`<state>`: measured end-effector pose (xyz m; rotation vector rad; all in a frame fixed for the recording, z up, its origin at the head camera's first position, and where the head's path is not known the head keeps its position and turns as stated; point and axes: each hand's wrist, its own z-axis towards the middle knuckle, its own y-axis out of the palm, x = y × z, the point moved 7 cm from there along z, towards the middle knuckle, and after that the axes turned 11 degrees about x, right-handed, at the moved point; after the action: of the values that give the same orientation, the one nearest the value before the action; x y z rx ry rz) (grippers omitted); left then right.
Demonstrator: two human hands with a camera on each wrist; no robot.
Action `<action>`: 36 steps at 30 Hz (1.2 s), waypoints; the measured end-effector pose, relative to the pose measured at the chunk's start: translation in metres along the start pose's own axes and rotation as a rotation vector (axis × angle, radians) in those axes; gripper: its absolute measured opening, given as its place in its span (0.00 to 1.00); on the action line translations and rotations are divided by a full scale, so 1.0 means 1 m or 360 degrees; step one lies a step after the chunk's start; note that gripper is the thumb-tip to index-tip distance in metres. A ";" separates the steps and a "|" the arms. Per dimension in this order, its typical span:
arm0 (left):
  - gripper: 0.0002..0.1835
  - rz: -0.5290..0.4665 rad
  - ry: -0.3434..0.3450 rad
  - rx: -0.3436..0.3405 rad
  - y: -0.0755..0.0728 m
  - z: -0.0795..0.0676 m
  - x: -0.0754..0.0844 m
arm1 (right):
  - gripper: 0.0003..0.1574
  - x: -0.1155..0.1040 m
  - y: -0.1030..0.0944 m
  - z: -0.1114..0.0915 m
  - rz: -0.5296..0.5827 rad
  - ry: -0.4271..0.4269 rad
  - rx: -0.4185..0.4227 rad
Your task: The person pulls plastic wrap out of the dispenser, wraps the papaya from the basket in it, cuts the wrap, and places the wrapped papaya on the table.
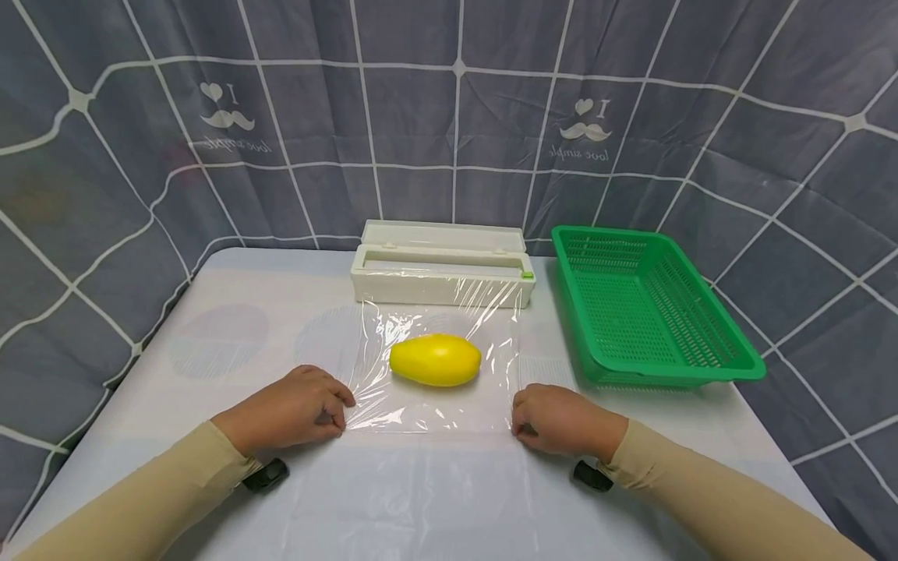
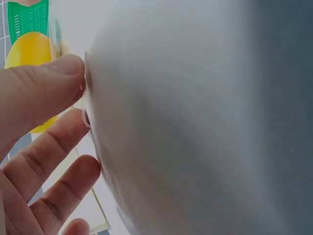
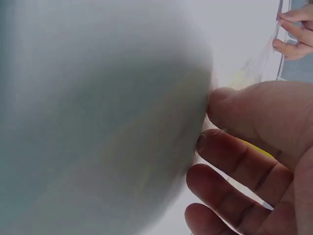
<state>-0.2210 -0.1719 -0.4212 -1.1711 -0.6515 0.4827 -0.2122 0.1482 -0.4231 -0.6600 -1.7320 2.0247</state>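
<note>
We have a sheet of cling film (image 1: 435, 374) drawn out flat over the white table (image 1: 231, 312) from the white cling-film dispenser box (image 1: 442, 273) at the far side, and a yellow mango (image 1: 436, 359) lies on the film roughly midway between our hands, a little beyond them towards the box. Its long axis runs left to right, across our line of sight, parallel to the film's near edge. Our left hand (image 1: 295, 409) pinches the near left corner of the film between thumb and curled fingers, and our right hand (image 1: 557, 421) pinches the near right corner the same way, so the fruit sits forward and inward of both sets of fingers, at about the same distance from each; we would judge neither hand clearly nearer. A green perforated plastic basket (image 1: 701, 354) stands to the right of the film, well apart from the right hand. The head view gives the whole layout, yet hides the fingertips under the knuckles. The left wrist view shows the thumb (image 2: 44, 93) pressed against the fingers at the table's surface, with the mango and basket behind them. The right wrist view shows the same closed pinch, a blurred yellow patch beyond it, and the opposite hand holding film at the far corner.
</note>
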 end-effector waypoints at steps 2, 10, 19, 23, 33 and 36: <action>0.10 0.0008 0.0007 0.0002 0.000 0.001 0.000 | 0.07 0.000 -0.001 -0.001 -0.0025 -0.0029 0.0040; 0.08 -0.0050 0.0020 0.0044 -0.006 0.003 -0.002 | 0.08 0.011 -0.018 -0.004 0.0174 0.0129 0.0261; 0.11 -0.0330 0.0022 0.0162 -0.024 0.013 -0.007 | 0.08 0.028 -0.047 -0.002 0.0301 0.0363 0.0494; 0.11 -0.0482 -0.0150 0.0117 -0.028 0.018 -0.016 | 0.09 0.037 -0.054 0.001 0.0333 0.0531 0.0575; 0.03 -0.0630 -0.0508 0.0167 -0.036 0.027 -0.042 | 0.08 0.057 -0.058 0.010 0.0494 0.1007 0.0803; 0.05 -0.0645 -0.0568 0.0195 -0.038 0.033 -0.046 | 0.09 0.062 -0.057 0.015 0.0506 0.1143 0.0845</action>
<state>-0.2766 -0.1927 -0.3869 -0.8129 -1.1248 0.3807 -0.2716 0.1813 -0.3711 -1.3129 -0.6805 1.9538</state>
